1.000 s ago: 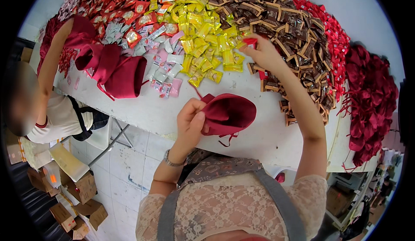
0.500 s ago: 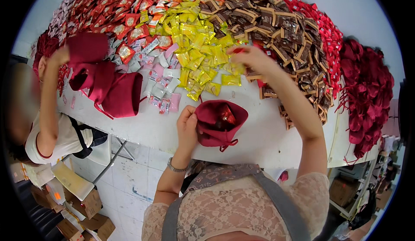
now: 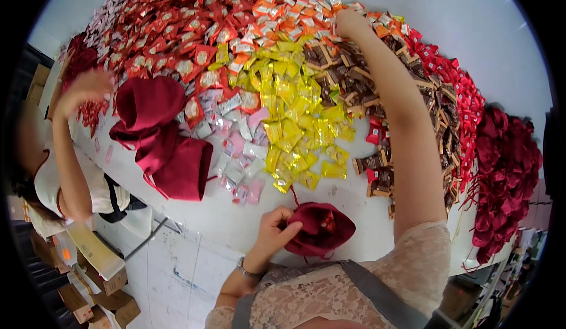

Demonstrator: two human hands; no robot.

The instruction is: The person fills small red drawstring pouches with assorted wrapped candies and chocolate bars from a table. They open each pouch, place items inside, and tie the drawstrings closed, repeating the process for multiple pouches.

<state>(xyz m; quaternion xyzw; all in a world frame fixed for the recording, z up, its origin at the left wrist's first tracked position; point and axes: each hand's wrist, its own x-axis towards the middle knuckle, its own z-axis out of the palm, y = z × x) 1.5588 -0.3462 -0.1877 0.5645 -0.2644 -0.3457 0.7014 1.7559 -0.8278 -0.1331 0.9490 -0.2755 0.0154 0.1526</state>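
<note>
My left hand (image 3: 276,230) grips the rim of a maroon fabric drawstring pouch (image 3: 339,237), thumb over the edge, near the table's front edge. The pouch's mouth gapes upward, and a shiny red wrapped packet (image 3: 326,223) shows inside. My right arm stretches far across the table. At its end my right hand (image 3: 352,25) is curled down among orange-and-white packets (image 3: 289,17), beyond a heap of brown packets (image 3: 354,72). Its fingertips are mostly hidden, so what they hold cannot be made out. Yellow packets (image 3: 289,134) lie in front of my left hand.
Red packets (image 3: 159,40) cover the far left, with small white and pink packets (image 3: 242,158) nearer. More maroon pouches lie at the left (image 3: 177,161) and in a pile at the right (image 3: 504,175). A co-worker's arm (image 3: 71,146) reaches in from the left. Cardboard boxes (image 3: 121,305) stand below.
My right hand has moved away from the brown and yellow packets to the orange-and-white ones. My left hand and the pouch appear lower in view. The co-worker's hand has left the maroon pouch.
</note>
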